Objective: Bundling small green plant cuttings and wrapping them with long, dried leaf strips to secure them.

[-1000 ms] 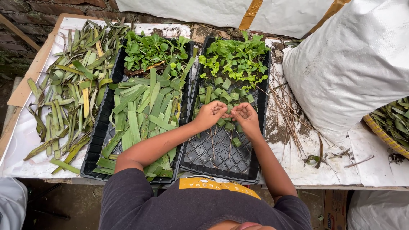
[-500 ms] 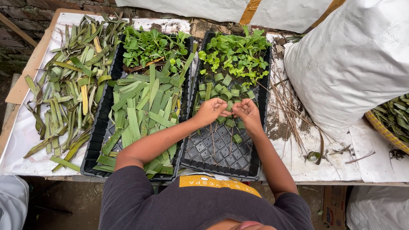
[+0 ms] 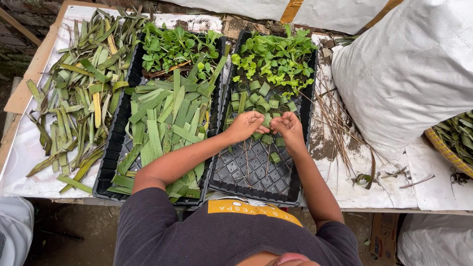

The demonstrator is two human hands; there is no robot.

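Pinching | left hand (image 3: 245,125), right hand (image 3: 289,127) fingers closed on leaf ring (image 3: 266,121) | over tray (image 3: 251,189)

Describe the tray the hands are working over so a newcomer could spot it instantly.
On the white-covered table, two black trays sit side by side. It is the right-hand tray, under the left hand and right hand. Unlike its neighbour heaped with long leaf strips, its near half is bare grid, with small rolled leaf rings mid-tray.

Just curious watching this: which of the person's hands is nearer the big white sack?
Right. The right hand is over the black tray on the side toward the white sack; the left hand sits farther from it.
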